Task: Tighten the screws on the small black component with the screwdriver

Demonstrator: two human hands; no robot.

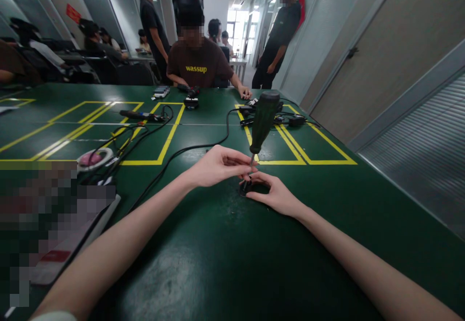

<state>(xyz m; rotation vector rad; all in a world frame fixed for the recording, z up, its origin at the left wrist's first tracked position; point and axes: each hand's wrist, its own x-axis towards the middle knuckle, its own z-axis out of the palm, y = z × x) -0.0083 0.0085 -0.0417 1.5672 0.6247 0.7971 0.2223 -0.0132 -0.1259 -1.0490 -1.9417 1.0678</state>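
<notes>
My two bare forearms run up from the lower edge over the dark green table (pixel 203 263), nearest the camera. They meet at a small black ring-shaped part (pixel 247 189) lying flat on the table just ahead of me. My right hand (pixel 274 192) curls its thumb and forefinger around this part, touching it, apparently to keep it from turning or sliding. My left hand (pixel 218 166) is closed in a pinch on the thin metal shaft of a green-handled screwdriver (pixel 264 120), low down near the tip. That grip seems meant to steady the tip on the part. The screwdriver stands nearly upright, its handle tilted away to the right and free above both hands. The part therefore lies directly under my left fingertips and inside the curl of my right hand.

A black cable (pixel 189 149) trails from the left past my left wrist. Yellow taped rectangles (pixel 308 154) mark the table beyond. Further off lie black tools and chargers (pixel 191 99). A seated person in a brown T-shirt (pixel 198 64) faces me across the table, one hand resting on it.
</notes>
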